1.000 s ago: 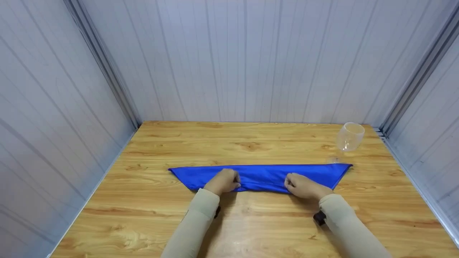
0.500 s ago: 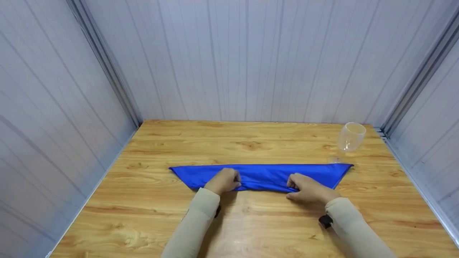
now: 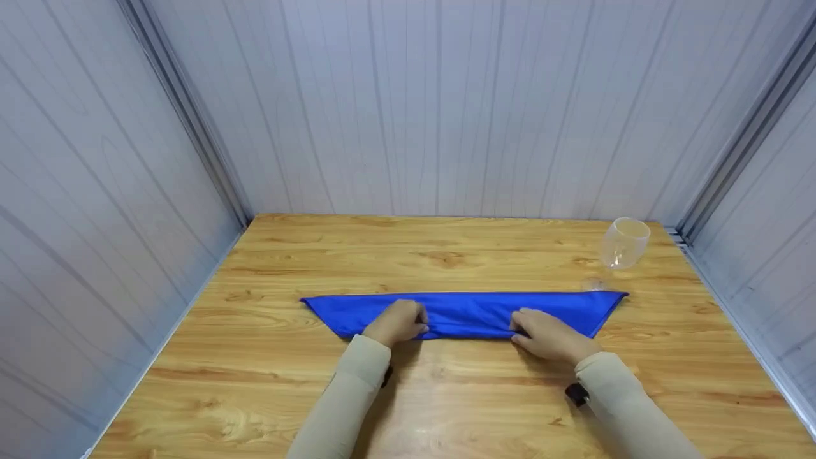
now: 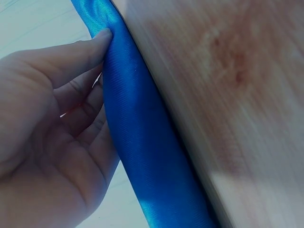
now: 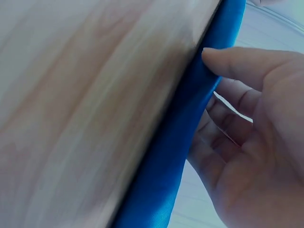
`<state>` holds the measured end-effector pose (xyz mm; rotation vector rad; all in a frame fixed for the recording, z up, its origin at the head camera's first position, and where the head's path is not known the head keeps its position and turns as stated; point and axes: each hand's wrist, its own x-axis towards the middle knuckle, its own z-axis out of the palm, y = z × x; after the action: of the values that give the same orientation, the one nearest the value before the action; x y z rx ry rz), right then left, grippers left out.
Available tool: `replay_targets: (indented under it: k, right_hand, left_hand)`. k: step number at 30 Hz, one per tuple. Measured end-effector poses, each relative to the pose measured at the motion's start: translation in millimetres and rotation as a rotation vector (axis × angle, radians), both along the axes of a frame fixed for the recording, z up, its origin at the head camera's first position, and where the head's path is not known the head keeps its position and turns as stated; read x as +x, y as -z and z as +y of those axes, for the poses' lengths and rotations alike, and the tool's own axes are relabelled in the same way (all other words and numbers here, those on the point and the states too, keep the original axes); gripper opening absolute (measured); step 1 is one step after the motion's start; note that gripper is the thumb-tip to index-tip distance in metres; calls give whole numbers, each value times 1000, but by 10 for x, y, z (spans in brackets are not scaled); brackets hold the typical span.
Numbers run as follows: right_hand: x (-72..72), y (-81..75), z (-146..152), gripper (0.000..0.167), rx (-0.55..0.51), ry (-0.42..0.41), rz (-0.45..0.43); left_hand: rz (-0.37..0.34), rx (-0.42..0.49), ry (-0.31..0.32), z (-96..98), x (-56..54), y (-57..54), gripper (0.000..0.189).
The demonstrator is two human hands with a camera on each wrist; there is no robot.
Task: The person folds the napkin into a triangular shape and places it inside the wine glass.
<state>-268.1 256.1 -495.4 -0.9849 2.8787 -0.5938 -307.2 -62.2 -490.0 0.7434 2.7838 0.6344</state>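
Observation:
A shiny blue cloth point(image 3: 472, 312) lies folded into a long strip across the table, its far edge straight and both ends slanting to points. My left hand point(image 3: 398, 320) pinches its near edge left of the middle; the left wrist view shows the thumb point(image 4: 101, 42) pressed on the rolled blue edge point(image 4: 137, 118), with curled fingers behind. Farther right, my right hand point(image 3: 545, 333) pinches the same near edge. In the right wrist view its thumb point(image 5: 218, 61) lies on the cloth point(image 5: 175, 123) and the other fingers curl behind it.
A clear stemmed glass point(image 3: 625, 243) stands at the back right, its foot close behind the cloth's right end. The wooden table point(image 3: 440, 395) meets a pale panel wall point(image 3: 433, 108) at the back, with side walls left and right.
My right hand opened its thumb away from the cloth, shifted slightly right and toward me, then closed its pinch on the near edge again. The left hand stayed in place.

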Motion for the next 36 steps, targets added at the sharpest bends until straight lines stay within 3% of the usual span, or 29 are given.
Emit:
replay_targets:
  k: [7, 12, 24, 26, 32, 36]
  right_hand:
    - [-45, -13, -7, 7, -4, 13, -5]
    - [-79, -24, -32, 13, -13, 63, -72]
    - [-183, 3, -71, 8, 11, 133, -182]
    - [-192, 10, -82, 7, 17, 122, -162]
    - [-204, 20, -109, 8, 82, 88, 47]
    - [-211, 11, -112, 11, 113, 140, 48]
  left_hand:
    - [2, 12, 5, 1, -18, 7, 5]
    - [-30, 14, -7, -3, -21, -12, 5]
    - [-98, 12, -48, 6, -27, -21, 4]
    - [-103, 12, -45, 7, -27, -14, 5]
    - [-95, 14, -28, 4, -35, 0, 4]
    - [-92, 31, -32, -3, -27, -3, 4]
